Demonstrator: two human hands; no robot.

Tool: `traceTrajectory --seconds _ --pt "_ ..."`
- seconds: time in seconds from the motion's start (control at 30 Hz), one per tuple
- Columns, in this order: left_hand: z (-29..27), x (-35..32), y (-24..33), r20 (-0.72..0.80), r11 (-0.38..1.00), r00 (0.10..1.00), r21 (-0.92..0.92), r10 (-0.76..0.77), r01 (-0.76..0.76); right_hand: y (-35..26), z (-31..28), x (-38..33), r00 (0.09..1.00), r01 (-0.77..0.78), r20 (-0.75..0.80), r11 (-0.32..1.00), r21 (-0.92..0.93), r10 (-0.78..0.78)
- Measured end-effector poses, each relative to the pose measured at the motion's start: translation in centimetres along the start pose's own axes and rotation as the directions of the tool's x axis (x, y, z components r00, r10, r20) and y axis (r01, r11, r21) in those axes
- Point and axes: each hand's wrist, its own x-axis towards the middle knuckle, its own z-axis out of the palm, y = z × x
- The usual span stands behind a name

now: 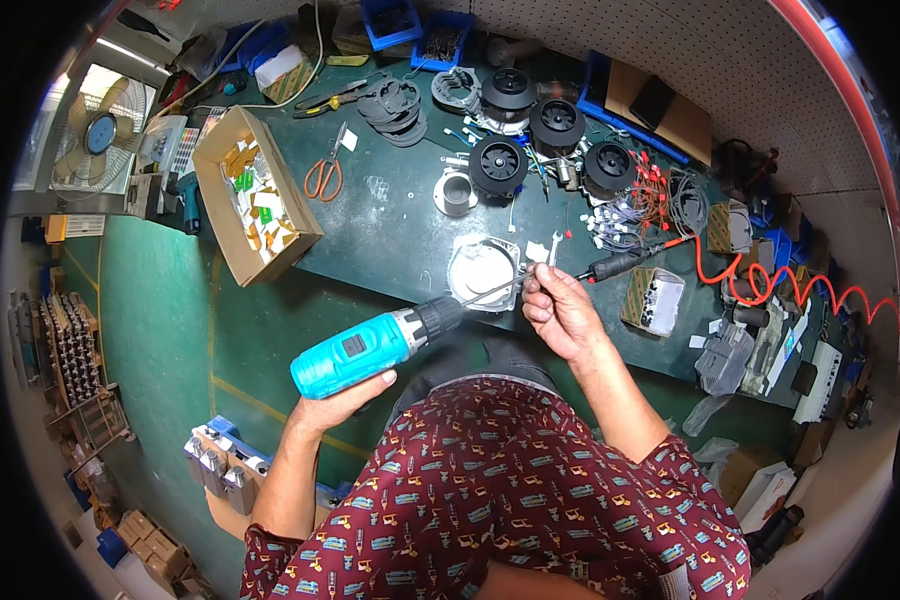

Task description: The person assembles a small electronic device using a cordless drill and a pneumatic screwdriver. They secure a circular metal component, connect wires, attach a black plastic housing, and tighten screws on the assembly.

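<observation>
By the dark green workbench point(370, 230), the left hand point(355, 398) grips a turquoise-and-black drill point(355, 352); the right hand point(566, 316) pinches its slim metal bit point(495, 291) near the end, likely readying the tip, though too small to tell; next calls for steady alignment.

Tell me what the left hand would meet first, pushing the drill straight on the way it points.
Likely the right hand, its fingertips by the far end of the drill bit; depth makes contact hard to judge.

Turquoise and black drill point(355, 352), maroon shirt point(490, 470) with small yellow-and-blue motifs, dark green tabletop point(390, 240), black impellers point(497, 166) toward its far edge, red coiled hose point(755, 299) near its right edge
</observation>
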Motion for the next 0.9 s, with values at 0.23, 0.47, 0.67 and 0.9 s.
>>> traceTrajectory --seconds 0.23,0.47,0.67,0.9 --pt "-1.4 0.2 -3.3 -0.033 0.98 0.995 -0.178 -0.097 0.09 -0.5 2.4 0.6 0.987 0.044 -0.111 0.87 -0.491 -0.113" --pt "-1.7 2.2 -5.5 -0.121 0.989 0.988 -0.125 -0.092 0.076 0.0 0.3 4.0 0.73 0.185 0.233 -0.142 -0.972 -0.642" --pt "-1.6 3.5 -4.6 -0.086 0.99 0.986 -0.006 -0.143 0.143 1.6 -1.3 5.5 0.66 0.304 0.432 -0.306 -0.902 -0.615" --pt "-2.4 5.5 2.5 0.025 0.99 0.996 0.12 -0.08 0.077 1.7 -2.6 6.3 0.68 0.378 0.464 -0.271 -0.885 -0.567"
